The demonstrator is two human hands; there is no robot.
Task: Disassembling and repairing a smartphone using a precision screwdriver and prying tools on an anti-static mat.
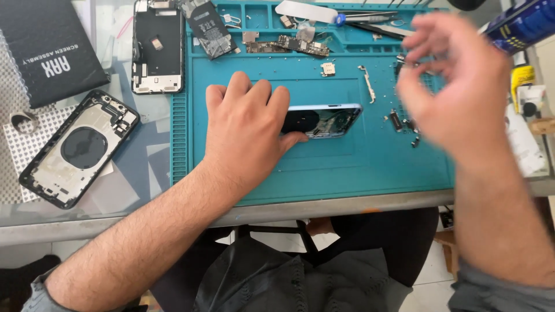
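Observation:
My left hand (245, 127) lies flat on the teal work mat (358, 167) and holds down one end of an open light-blue phone housing (324, 120). The housing's dark round coil and inner parts show to the right of my fingers. My right hand (457, 81) is raised above the right side of the mat, blurred by motion, fingers loosely curled. Whether it pinches a small part I cannot tell. Small screws and brackets (399, 118) lie on the mat beneath it.
A black phone housing (78, 147) lies at the left on the glass table. Another opened phone frame (157, 46), a battery (207, 26), a logic board (300, 45) and tweezers (370, 20) sit along the top. A dark box (49, 46) is far left, a blue spray can (520, 23) far right.

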